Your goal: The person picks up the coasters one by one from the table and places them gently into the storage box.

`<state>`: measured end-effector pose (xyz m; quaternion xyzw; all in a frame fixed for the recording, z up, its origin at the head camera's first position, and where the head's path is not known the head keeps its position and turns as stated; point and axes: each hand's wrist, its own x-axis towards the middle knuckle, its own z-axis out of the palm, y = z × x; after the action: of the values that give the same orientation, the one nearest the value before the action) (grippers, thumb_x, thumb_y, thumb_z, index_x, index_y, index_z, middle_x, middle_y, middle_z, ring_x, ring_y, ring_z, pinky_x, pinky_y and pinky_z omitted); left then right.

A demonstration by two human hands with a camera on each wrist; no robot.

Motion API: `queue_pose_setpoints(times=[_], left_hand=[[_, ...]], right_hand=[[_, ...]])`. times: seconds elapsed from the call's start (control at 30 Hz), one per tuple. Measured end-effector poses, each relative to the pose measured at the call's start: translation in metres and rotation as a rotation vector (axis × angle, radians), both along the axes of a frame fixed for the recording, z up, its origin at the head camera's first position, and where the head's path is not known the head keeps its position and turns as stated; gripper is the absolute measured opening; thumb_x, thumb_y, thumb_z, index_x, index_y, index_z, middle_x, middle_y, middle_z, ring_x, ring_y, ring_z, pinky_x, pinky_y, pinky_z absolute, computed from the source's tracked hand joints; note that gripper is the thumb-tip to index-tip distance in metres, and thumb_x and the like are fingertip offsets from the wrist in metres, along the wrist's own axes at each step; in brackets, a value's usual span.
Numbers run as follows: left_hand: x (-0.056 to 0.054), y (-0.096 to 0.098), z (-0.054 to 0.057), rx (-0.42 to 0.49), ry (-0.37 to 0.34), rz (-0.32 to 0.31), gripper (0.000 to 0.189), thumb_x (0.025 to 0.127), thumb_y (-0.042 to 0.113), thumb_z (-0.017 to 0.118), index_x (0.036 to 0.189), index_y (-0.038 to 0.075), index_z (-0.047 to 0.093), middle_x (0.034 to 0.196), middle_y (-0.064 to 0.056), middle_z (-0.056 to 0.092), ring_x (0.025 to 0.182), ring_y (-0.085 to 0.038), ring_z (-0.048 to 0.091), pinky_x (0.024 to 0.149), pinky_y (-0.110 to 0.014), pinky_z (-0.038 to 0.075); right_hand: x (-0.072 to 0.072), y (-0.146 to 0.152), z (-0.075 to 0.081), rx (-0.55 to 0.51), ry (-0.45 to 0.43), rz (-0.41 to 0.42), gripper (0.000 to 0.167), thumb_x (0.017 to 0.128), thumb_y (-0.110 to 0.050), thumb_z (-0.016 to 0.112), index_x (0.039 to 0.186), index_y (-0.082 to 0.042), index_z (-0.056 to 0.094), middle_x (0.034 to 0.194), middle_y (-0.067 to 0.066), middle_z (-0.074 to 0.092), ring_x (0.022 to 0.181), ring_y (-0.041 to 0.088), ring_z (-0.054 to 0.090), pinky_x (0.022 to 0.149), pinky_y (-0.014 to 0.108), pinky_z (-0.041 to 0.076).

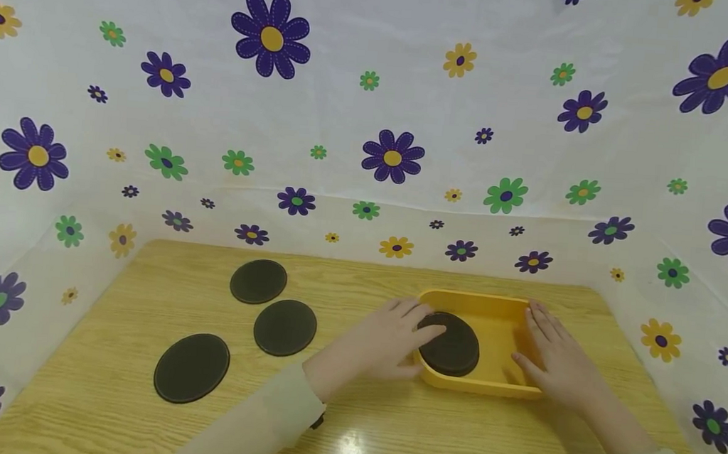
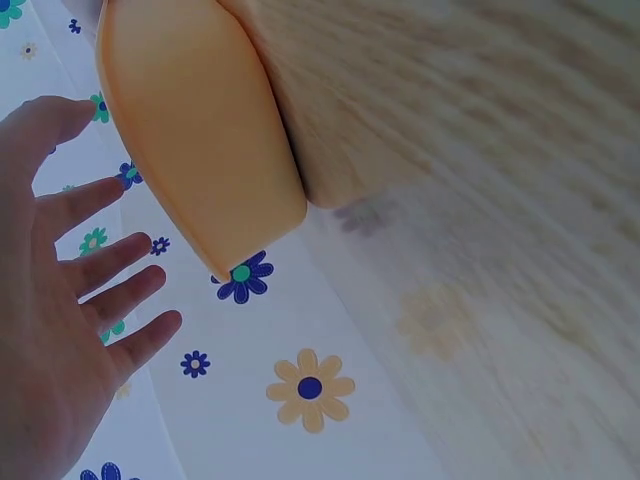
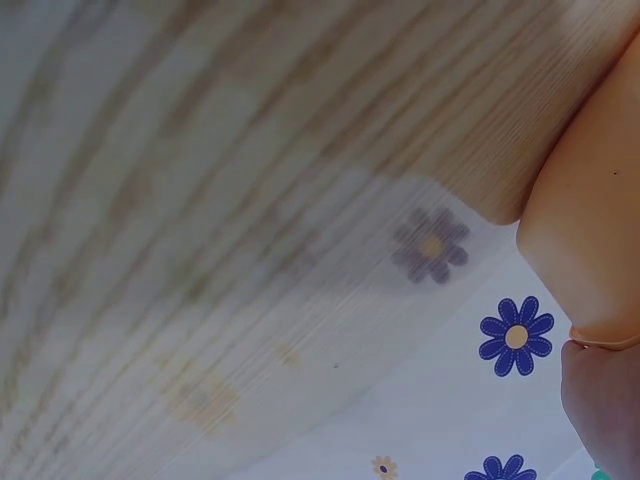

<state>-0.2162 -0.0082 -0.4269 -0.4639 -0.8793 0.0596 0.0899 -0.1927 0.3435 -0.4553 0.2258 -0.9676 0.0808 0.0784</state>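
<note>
A yellow rectangular tray [image 1: 499,389] with raised walls sits on the right part of the table. Inside it, against the left end, lie black round coasters [image 1: 453,351], with a second edge showing under the top one. My left hand [image 1: 387,336] is at the tray's left end, its thumb over the coasters; in the left wrist view its fingers are spread and loose beside the tray wall. My right hand [image 1: 561,364] lies along the right end with straight fingers, its thumb over the inside. In the right wrist view one digit [image 3: 605,405] overlaps the tray rim.
Three flat black round coasters lie on the left of the wooden table [image 1: 105,335]: a back one [image 1: 258,281], a middle one [image 1: 285,328] and a front one [image 1: 192,368]. White flower-print cloth [image 1: 322,110] stands behind the table and along both sides.
</note>
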Motion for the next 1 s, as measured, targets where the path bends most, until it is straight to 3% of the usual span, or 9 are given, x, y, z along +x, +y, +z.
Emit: queue_pose_setpoints(times=[0.37, 0.6, 1.0], left_hand=[[0.010, -0.040, -0.007, 0.050, -0.044, 0.029, 0.063, 0.103, 0.052, 0.060, 0.158, 0.022, 0.050, 0.160, -0.009, 0.050, 0.150, -0.030, 0.047, 0.124, -0.047, 0.040], [0.017, -0.068, -0.019, 0.035, -0.093, 0.079, 0.066, 0.104, 0.053, 0.061, 0.160, 0.022, 0.046, 0.161, -0.009, 0.049, 0.150, -0.029, 0.046, 0.126, -0.047, 0.038], [0.015, -0.109, -0.027, 0.064, -0.092, 0.117, 0.065, 0.098, 0.051, 0.068, 0.154, 0.022, 0.053, 0.159, -0.012, 0.049, 0.147, -0.031, 0.048, 0.121, -0.048, 0.042]], right_hand=[[0.001, -0.001, 0.004, -0.009, -0.013, -0.002, 0.081, 0.108, -0.040, 0.055, 0.159, 0.016, 0.028, 0.169, 0.035, 0.024, 0.164, 0.044, 0.016, 0.121, 0.012, -0.018], [0.001, -0.001, 0.003, -0.007, -0.008, 0.004, 0.081, 0.108, -0.040, 0.055, 0.160, 0.016, 0.028, 0.169, 0.035, 0.025, 0.164, 0.044, 0.016, 0.122, 0.013, -0.018], [0.000, 0.000, 0.004, 0.002, -0.010, 0.008, 0.081, 0.109, -0.041, 0.053, 0.160, 0.016, 0.026, 0.171, 0.034, 0.020, 0.166, 0.041, 0.011, 0.122, 0.014, -0.018]])
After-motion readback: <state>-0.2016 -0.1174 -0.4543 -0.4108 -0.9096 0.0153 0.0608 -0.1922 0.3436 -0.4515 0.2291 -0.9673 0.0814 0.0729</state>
